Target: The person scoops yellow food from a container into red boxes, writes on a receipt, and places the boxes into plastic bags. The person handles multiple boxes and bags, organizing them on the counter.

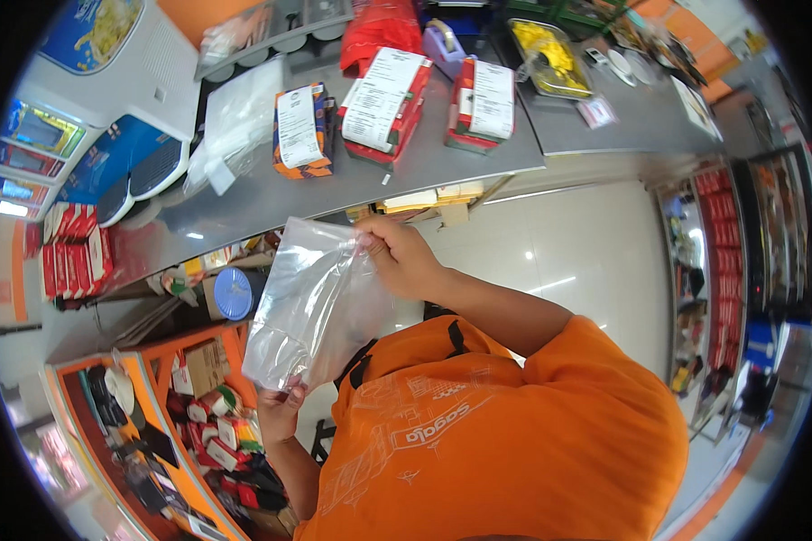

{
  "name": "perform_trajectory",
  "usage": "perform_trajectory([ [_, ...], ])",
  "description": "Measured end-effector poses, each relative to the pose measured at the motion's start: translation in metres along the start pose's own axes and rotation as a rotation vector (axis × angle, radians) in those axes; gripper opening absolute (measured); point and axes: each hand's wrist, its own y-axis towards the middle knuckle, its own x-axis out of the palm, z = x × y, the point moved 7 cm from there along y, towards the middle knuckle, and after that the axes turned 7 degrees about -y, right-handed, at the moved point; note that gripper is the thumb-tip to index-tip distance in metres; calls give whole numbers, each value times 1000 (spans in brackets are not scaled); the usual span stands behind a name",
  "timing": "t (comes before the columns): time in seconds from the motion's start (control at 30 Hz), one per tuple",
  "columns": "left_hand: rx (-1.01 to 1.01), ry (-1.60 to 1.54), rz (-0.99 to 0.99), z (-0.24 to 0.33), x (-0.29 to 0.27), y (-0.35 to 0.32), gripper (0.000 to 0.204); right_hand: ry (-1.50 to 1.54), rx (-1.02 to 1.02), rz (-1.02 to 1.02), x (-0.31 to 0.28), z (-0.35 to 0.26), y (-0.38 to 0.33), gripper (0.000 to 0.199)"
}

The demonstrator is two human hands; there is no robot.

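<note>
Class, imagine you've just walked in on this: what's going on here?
A person in an orange shirt is holding a clear plastic bag stretched between both hands. The right hand grips its upper end, the left hand its lower end. The bag looks empty. Beyond it, three boxes with white paper slips stand on the metal counter, and neither hand is touching them.

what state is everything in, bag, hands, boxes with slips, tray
clear plastic bag, seemingly empty, mouth unclear
left hand, closed on the bag's lower end
right hand, closed on the bag's upper end
navy-and-orange box, bearing a white paper slip
two red boxes, a slip on each
shallow rectangular tray, holding yellow items
</note>
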Motion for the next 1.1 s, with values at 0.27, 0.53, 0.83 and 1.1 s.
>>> perform_trajectory([
  [0.27, 203, -126, 220, 0, -41, 14, 12, -367, 182, 226, 41, 1, -49, 22],
  [0.53, 156, -90, 94, -49, -65, -1, 12, 23, 205, -608, 210, -60, -126, 42],
  [0.83, 99, -172, -29, -50, -91, -30, 22, 95, 260, -677, 260, -58, -141, 51],
  [1.1, -3, -88, 127, -8, -80, -1, 36, 128, 247, -778, 256, -52, -95, 51],
])
